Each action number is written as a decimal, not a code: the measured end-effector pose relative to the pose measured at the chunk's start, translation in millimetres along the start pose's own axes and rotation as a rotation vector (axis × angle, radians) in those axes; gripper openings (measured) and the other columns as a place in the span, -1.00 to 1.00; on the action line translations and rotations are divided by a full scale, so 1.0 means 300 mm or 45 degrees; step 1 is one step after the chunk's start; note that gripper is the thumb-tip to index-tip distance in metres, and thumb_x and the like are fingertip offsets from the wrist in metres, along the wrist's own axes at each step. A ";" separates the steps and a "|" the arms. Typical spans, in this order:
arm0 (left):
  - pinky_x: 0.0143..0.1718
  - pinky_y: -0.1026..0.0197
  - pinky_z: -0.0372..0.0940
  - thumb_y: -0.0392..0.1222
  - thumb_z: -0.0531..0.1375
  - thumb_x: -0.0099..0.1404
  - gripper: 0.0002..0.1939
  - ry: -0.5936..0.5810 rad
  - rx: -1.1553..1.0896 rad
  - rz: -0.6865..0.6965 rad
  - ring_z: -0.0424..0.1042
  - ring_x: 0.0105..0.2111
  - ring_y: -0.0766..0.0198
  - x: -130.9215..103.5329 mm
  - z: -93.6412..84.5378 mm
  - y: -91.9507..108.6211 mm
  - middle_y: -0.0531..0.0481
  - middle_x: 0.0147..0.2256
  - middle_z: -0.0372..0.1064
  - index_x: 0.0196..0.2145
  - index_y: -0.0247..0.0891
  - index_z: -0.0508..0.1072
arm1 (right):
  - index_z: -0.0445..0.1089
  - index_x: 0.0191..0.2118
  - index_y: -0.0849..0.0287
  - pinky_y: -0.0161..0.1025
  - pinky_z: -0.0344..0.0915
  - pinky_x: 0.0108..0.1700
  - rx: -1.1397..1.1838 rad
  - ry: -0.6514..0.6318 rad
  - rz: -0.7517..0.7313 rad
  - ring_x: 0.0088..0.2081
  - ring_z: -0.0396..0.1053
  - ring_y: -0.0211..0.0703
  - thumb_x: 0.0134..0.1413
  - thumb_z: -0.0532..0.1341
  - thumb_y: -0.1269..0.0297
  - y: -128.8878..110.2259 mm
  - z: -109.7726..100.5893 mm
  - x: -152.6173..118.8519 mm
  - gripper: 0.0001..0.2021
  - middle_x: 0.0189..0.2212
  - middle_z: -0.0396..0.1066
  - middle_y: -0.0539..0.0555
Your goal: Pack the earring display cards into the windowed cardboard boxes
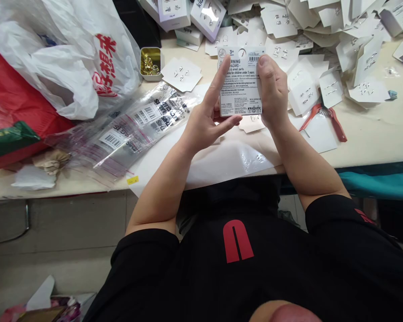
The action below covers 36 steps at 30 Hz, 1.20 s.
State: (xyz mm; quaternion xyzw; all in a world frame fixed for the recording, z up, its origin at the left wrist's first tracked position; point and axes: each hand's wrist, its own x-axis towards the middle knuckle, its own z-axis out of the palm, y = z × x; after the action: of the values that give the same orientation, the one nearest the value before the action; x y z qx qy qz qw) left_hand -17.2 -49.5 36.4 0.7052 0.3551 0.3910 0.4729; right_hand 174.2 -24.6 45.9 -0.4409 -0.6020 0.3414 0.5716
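A small flat packaging box (241,85) is held up above the table, its printed back with warning text and a barcode facing me. My right hand (273,89) grips its right side, thumb on the front near the top corner. Along the left edge lies the index finger of my left hand (211,112), its thumb stretched under the bottom edge; the other fingers are partly hidden behind the box. White cards (181,74) with small metal jewellery pieces lie around, one partly covered beneath the box. Red-handled pliers (323,118) rest right of my right wrist.
Clear plastic bags (134,127) with barcode labels lie left of my forearm, beside a white carrier bag (70,53) and a red bag (16,103). A small tin (151,64) holds gold-coloured pieces. Boxes (208,18) and piled cards fill the back.
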 end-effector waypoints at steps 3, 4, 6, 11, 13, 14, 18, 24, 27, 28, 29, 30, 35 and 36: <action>0.00 0.09 0.63 -0.03 0.37 0.44 0.02 -0.003 0.016 -0.011 0.62 0.09 0.03 0.000 -0.002 0.008 -0.09 0.56 -0.01 0.62 0.21 -0.11 | 0.21 -0.31 -0.13 0.11 0.62 0.03 -0.082 0.007 -0.007 -0.11 0.53 0.20 0.30 -0.01 -0.45 0.013 -0.004 0.002 -0.51 -0.26 0.47 0.09; 0.00 0.09 0.63 -0.04 0.38 0.43 0.02 -0.004 0.016 -0.016 0.62 0.09 0.03 -0.001 -0.003 0.012 -0.09 0.57 -0.01 0.62 0.21 -0.11 | 0.21 -0.30 -0.13 0.10 0.62 0.04 -0.116 0.010 0.002 -0.10 0.53 0.19 0.30 -0.03 -0.47 0.016 -0.005 0.002 -0.48 -0.25 0.47 0.09; -0.01 0.11 0.64 -0.05 0.40 0.41 0.04 -0.003 0.018 -0.024 0.63 0.08 0.03 -0.003 -0.005 0.019 -0.08 0.58 -0.02 0.62 0.22 -0.10 | 0.22 -0.29 -0.12 0.09 0.62 0.06 -0.139 0.021 0.011 -0.08 0.53 0.18 0.30 -0.03 -0.50 0.019 -0.008 0.001 -0.46 -0.23 0.48 0.08; -0.05 0.13 0.65 0.00 0.39 0.39 0.09 -0.035 0.046 0.069 0.64 0.03 0.09 -0.002 -0.007 0.028 -0.02 0.65 -0.27 0.62 0.24 -0.17 | 0.24 -0.30 -0.16 0.18 0.63 0.07 -0.126 0.019 -0.007 -0.08 0.54 0.27 0.25 -0.01 -0.51 0.014 -0.011 0.001 -0.47 -0.23 0.50 0.09; -0.05 0.13 0.65 0.01 0.39 0.38 0.10 -0.044 0.062 0.067 0.63 0.02 0.10 -0.001 -0.007 0.030 0.00 0.66 -0.31 0.62 0.27 -0.20 | 0.21 -0.31 -0.15 0.21 0.61 0.11 -0.178 0.021 0.026 -0.06 0.53 0.29 0.27 -0.05 -0.51 0.011 -0.012 0.000 -0.47 -0.21 0.49 0.10; -0.05 0.13 0.65 0.02 0.39 0.38 0.11 -0.041 0.068 0.052 0.63 0.03 0.09 0.000 -0.007 0.032 0.01 0.66 -0.31 0.62 0.28 -0.20 | 0.19 -0.31 -0.14 0.22 0.61 0.11 -0.199 0.025 0.034 -0.05 0.53 0.29 0.27 -0.06 -0.50 0.010 -0.012 0.000 -0.47 -0.21 0.49 0.10; -0.10 0.18 0.64 0.10 0.40 0.38 0.10 -0.024 0.063 0.044 0.63 0.01 0.10 -0.003 -0.010 0.038 0.00 0.66 -0.32 0.62 0.25 -0.18 | 0.20 -0.32 -0.11 0.18 0.60 0.05 -0.079 0.033 -0.043 -0.14 0.51 0.23 0.32 0.01 -0.43 0.014 -0.009 0.000 -0.50 -0.30 0.39 0.09; -0.08 0.14 0.62 0.13 0.26 0.49 0.17 -0.071 0.211 0.195 0.63 -0.05 0.15 0.011 -0.005 -0.016 -0.21 0.56 0.06 0.61 0.11 -0.58 | 0.25 -0.34 -0.08 0.04 0.54 -0.07 0.106 0.052 -0.103 -0.24 0.44 0.11 0.34 0.11 -0.40 0.022 0.005 0.008 -0.51 -0.39 0.33 0.05; -0.08 0.12 0.61 0.13 0.17 0.55 0.18 -0.113 0.307 0.297 0.63 -0.05 0.14 0.023 -0.004 -0.066 -0.28 0.38 0.34 0.54 -0.05 -0.80 | 0.25 -0.37 -0.11 0.02 0.52 -0.10 0.105 0.059 -0.066 -0.25 0.42 0.12 0.32 0.14 -0.42 0.019 0.007 0.008 -0.50 -0.38 0.37 0.05; -0.07 0.13 0.60 0.14 0.15 0.57 0.18 -0.126 0.324 0.316 0.63 -0.05 0.13 0.025 -0.005 -0.079 -0.28 0.35 0.38 0.53 -0.07 -0.82 | 0.26 -0.37 -0.11 0.02 0.51 -0.11 0.126 0.053 -0.078 -0.25 0.41 0.12 0.33 0.15 -0.39 0.019 0.007 0.008 -0.52 -0.39 0.37 0.04; -0.07 0.12 0.60 0.16 0.13 0.57 0.17 -0.134 0.334 0.328 0.63 -0.05 0.13 0.026 -0.007 -0.088 -0.28 0.32 0.40 0.53 -0.09 -0.84 | 0.27 -0.38 -0.12 0.02 0.49 -0.12 0.154 0.050 -0.096 -0.26 0.40 0.11 0.36 0.17 -0.35 0.020 0.006 0.008 -0.54 -0.39 0.37 0.04; -0.07 0.12 0.59 0.18 0.12 0.58 0.17 -0.138 0.339 0.334 0.63 -0.06 0.12 0.026 -0.009 -0.095 -0.28 0.31 0.42 0.52 -0.10 -0.84 | 0.27 -0.38 -0.12 0.00 0.47 -0.13 0.185 0.047 -0.115 -0.28 0.39 0.10 0.39 0.18 -0.31 0.023 0.005 0.007 -0.56 -0.40 0.36 0.03; -0.06 0.08 0.59 0.24 0.12 0.57 0.18 -0.140 0.339 0.343 0.63 -0.09 0.11 0.024 -0.013 -0.101 -0.30 0.32 0.40 0.52 -0.08 -0.84 | 0.27 -0.35 -0.07 -0.07 0.39 -0.18 0.224 0.048 -0.162 -0.32 0.34 0.00 0.47 0.14 -0.30 0.039 0.007 0.011 -0.53 -0.43 0.30 -0.01; -0.06 0.08 0.59 0.24 0.12 0.57 0.18 -0.139 0.336 0.346 0.63 -0.09 0.11 0.024 -0.012 -0.102 -0.30 0.32 0.40 0.52 -0.08 -0.84 | 0.26 -0.35 -0.07 -0.08 0.38 -0.19 0.228 0.052 -0.170 -0.33 0.33 -0.01 0.46 0.14 -0.30 0.041 0.008 0.012 -0.53 -0.43 0.29 -0.01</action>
State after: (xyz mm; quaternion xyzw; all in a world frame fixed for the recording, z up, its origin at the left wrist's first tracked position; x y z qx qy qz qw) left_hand -21.4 -32.7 10.0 0.8227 0.2786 0.3626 0.3376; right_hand 173.6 -16.4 35.6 -0.3539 -0.5853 0.3461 0.6422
